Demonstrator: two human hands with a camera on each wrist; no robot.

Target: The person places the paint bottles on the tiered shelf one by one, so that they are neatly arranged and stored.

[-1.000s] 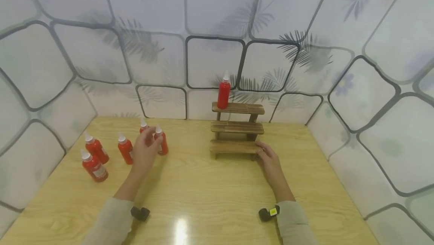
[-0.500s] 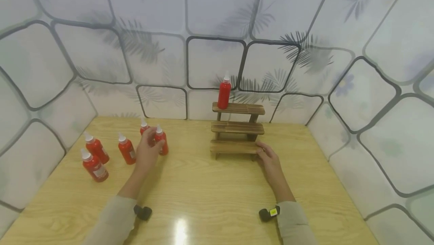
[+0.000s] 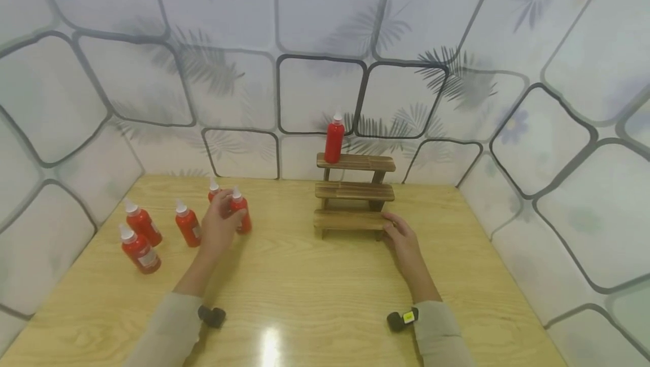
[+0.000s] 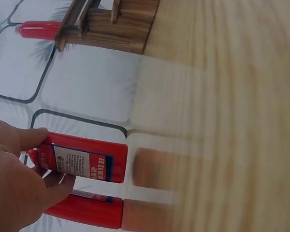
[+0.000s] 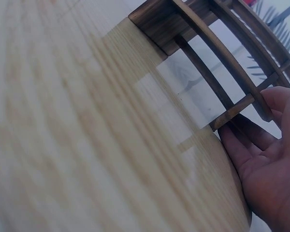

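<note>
My left hand (image 3: 219,226) grips a red squeeze bottle (image 4: 96,159) with a white pointed cap (image 3: 236,193), thumb and fingers round its upper part. In the left wrist view a narrow gap separates its base from its reflection on the tabletop. Right behind that hand stands another red bottle (image 3: 214,189), partly hidden. At the centre right is a three-step wooden stand (image 3: 355,191); my right hand (image 3: 403,240) holds the right end of its lowest step, thumb on top and fingers by the leg. One red bottle (image 3: 333,142) stands upright on the top step's left end.
Three more red bottles stand at the left of the table: one nearest my left hand (image 3: 189,226), one farther left (image 3: 144,224), and one in front of that (image 3: 141,251). A patterned wall covering (image 3: 244,90) encloses the wooden table (image 3: 315,299) at the back and sides.
My left hand has shifted very slightly right and stays on the squeeze bottle. The right hand and the stand have kept their places.
</note>
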